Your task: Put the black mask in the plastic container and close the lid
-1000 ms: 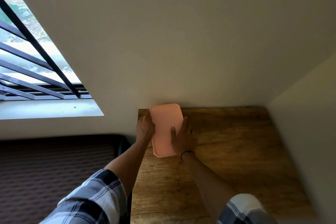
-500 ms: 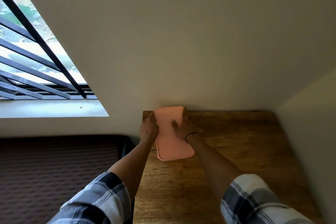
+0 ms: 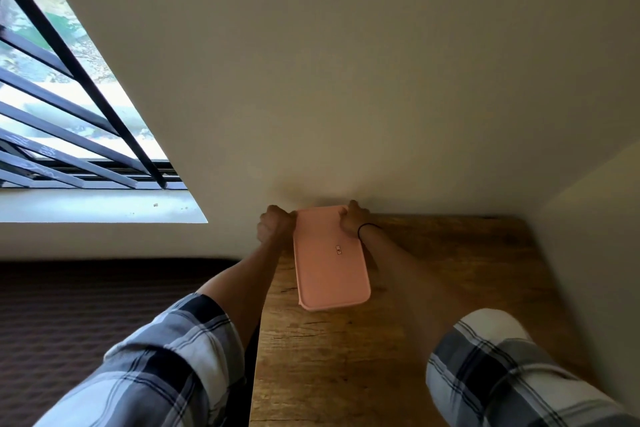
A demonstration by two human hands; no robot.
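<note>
A pink plastic container (image 3: 329,263) lies flat on the wooden table (image 3: 433,288), its pink lid covering the top and its far end close to the wall. My left hand (image 3: 275,227) grips the container's far left corner. My right hand (image 3: 351,220) presses and grips the far right corner, a black band around its wrist. The black mask is not visible; the lid hides the inside of the container.
The table sits in a corner, with a cream wall (image 3: 346,80) behind it and another wall (image 3: 595,236) to the right. A barred window (image 3: 69,135) with a sill is at the left. A dark patterned surface (image 3: 104,305) lies left of the table.
My right hand slid from the middle of the lid up to its far right corner. My left hand shifted up to the far left corner. The container's near end now shows fully.
</note>
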